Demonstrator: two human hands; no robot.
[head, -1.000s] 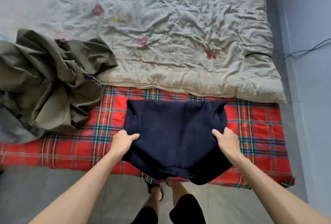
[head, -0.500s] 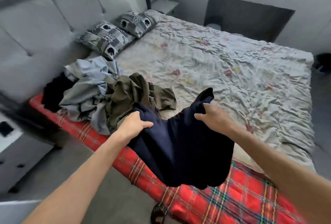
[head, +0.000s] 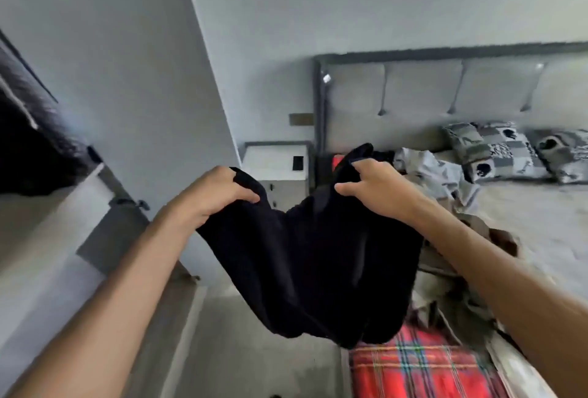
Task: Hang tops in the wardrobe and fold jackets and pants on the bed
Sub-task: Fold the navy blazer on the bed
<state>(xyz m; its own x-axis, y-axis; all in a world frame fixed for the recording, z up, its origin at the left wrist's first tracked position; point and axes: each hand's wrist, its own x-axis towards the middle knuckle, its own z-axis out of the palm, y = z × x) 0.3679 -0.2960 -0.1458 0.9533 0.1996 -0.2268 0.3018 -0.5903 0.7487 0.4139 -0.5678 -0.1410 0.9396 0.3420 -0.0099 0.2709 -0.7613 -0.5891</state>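
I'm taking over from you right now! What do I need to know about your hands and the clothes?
Hands: the left hand grips one edge of the dark navy fabric garment, and the right hand grips the other.
Things: the navy garment sags between them in the air, off the bed. A crumpled pale grey garment and an olive green garment lie heaped on the bed.
Done: nothing shows as finished.
Left: put the navy garment in its place, then sort the heap.

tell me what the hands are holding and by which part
The navy garment: the left hand grips its top edge at one end, the right hand at the other, and the rest hangs between them.
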